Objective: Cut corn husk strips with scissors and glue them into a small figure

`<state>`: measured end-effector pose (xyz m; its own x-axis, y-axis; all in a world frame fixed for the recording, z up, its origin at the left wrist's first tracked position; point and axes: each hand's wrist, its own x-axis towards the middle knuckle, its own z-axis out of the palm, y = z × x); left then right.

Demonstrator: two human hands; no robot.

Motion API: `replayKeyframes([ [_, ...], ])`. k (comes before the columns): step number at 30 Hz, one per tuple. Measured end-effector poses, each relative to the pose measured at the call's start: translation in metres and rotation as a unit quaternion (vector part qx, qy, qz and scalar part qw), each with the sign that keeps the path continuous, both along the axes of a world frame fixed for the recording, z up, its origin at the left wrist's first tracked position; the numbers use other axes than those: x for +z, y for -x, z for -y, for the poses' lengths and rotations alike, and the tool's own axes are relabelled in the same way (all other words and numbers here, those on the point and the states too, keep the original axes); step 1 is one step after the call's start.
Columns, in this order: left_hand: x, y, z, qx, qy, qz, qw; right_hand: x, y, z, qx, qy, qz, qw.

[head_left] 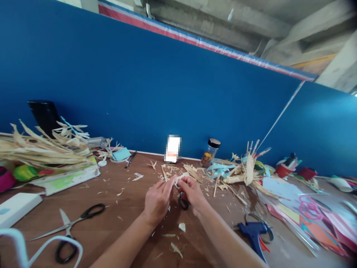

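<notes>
My left hand (158,199) and my right hand (193,192) meet over the middle of the table. Their fingertips pinch a small whitish piece (177,181), mostly covered by the fingers; its material is hard to make out. Just beneath the right fingers shows a black loop handle (183,202), like that of small scissors. Whether the right hand also grips it, I cannot tell. Pale husk scraps (193,172) lie just beyond the hands, and a white chip (182,227) rests between the forearms.
Large open scissors (67,226) lie at left, near a white box (20,208) and dried husks (41,150). A lit phone (173,149) and a jar (210,152) stand by the blue partition (167,82). At right are a blue glue gun (255,234) and coloured paper (318,230).
</notes>
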<state>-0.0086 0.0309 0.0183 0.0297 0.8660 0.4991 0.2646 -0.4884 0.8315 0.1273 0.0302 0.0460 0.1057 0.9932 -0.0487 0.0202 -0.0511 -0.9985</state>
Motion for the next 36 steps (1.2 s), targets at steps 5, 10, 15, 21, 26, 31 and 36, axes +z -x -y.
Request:
replayKeyframes([
  [5, -0.001, -0.001, 0.002, 0.006, -0.026, -0.046, 0.999, -0.003, 0.001, -0.002, 0.012, -0.028, 0.003, 1.0],
  [10, 0.007, -0.005, -0.002, 0.01, 0.053, 0.06, 0.997, -0.005, -0.007, -0.01, 0.017, -0.075, 0.046, 0.996],
  [15, 0.007, -0.002, -0.014, -0.054, 0.193, 0.164, 0.966, 0.001, -0.016, -0.013, 0.047, -0.115, 0.121, 0.985],
  [21, 0.0, -0.003, -0.016, -0.121, 0.249, 0.172, 0.945, 0.004, -0.011, -0.014, 0.082, -0.151, 0.221, 0.96],
  [26, -0.002, 0.002, -0.021, -0.063, 0.257, 0.226, 0.937, -0.002, -0.011, -0.02, 0.031, -0.174, 0.292, 0.94],
  [31, 0.001, 0.01, -0.025, 0.003, 0.264, 0.277, 0.924, -0.012, -0.006, -0.012, 0.12, -0.151, 0.366, 0.91],
  [36, 0.002, 0.009, -0.025, 0.026, 0.271, 0.315, 0.909, -0.019, 0.01, -0.004, 0.159, -0.106, 0.431, 0.882],
])
